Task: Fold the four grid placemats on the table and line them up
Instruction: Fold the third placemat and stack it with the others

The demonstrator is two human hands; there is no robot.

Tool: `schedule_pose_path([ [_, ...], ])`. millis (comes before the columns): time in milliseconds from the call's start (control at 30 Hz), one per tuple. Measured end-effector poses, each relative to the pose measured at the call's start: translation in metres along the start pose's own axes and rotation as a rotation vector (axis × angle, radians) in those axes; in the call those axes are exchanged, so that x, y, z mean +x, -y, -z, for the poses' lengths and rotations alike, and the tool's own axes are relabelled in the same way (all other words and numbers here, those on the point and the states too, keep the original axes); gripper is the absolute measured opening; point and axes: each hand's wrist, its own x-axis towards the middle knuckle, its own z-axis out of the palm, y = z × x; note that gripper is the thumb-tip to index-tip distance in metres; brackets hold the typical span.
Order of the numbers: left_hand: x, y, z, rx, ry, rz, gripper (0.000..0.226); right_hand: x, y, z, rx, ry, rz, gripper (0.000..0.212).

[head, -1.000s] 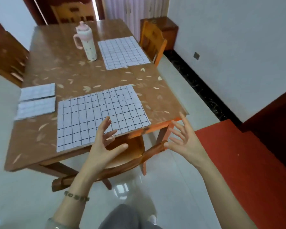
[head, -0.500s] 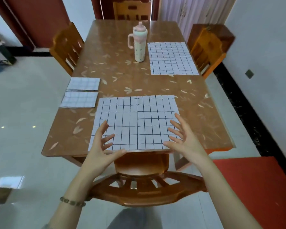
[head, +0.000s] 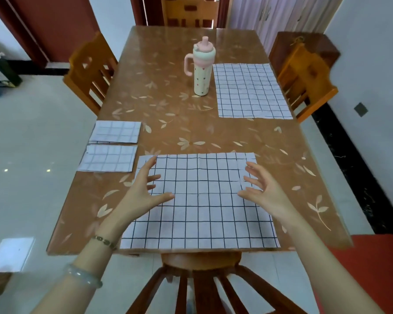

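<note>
hands hover over the unfolded white cloth placemat with black grid lines (head: 200, 211), which lies flat at six o'clock on the glossy brown leaf-patterned desk (head: 168, 109). the left hand (head: 143, 191) is at its nine o'clock side, the right hand (head: 263, 191) at three o'clock. both hands' fingers (head: 149, 165) are spread, loosely bent, holding nothing. a near folded grid placemat (head: 108, 158) and a far folded grid placemat (head: 116, 132) lie side by side at the desk's nine o'clock edge. another unfolded grid placemat (head: 250, 91) lies at two o'clock, beside a cream and pink handled bottle (head: 202, 71).
</note>
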Motion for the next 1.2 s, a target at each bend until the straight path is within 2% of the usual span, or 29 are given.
schedule_pose_path([
  [133,0.053,0.024,0.012,0.108,0.034,0.083,0.095,0.065,-0.023,0.016,-0.036,-0.018,-0.069,0.067],
  [200,0.083,0.043,0.02,0.176,0.085,0.152,0.088,0.102,-0.039,0.026,-0.109,-0.021,-0.104,0.06],
  [333,0.136,0.093,0.029,0.538,0.137,0.305,0.069,0.169,-0.076,0.039,-0.32,-0.033,-0.18,0.046],
  [533,0.182,0.137,0.032,0.782,0.011,0.141,0.028,0.229,-0.113,0.057,-0.685,-0.163,-0.137,0.035],
  [700,0.201,0.148,0.04,0.839,0.023,0.08,0.026,0.247,-0.12,0.062,-0.81,-0.088,-0.124,0.041],
  [767,0.206,0.146,0.043,0.797,0.056,0.118,0.029,0.25,-0.117,0.063,-0.816,-0.054,-0.131,0.036],
  [867,0.213,0.142,0.043,0.78,0.09,0.182,0.033,0.252,-0.115,0.068,-0.748,0.0,-0.205,0.015],
  [933,0.217,0.144,0.042,0.81,0.069,0.166,0.024,0.255,-0.113,0.072,-0.721,0.042,-0.264,0.007],
  [1000,0.217,0.146,0.044,0.837,0.022,0.141,0.014,0.255,-0.109,0.075,-0.679,0.058,-0.275,0.008],
  [1100,0.214,0.141,0.05,0.834,-0.058,0.146,0.014,0.25,-0.098,0.08,-0.619,-0.055,-0.22,0.023],
  [1200,0.208,0.121,0.057,0.79,-0.146,0.135,0.018,0.242,-0.085,0.089,-0.53,-0.169,-0.193,0.011],
])
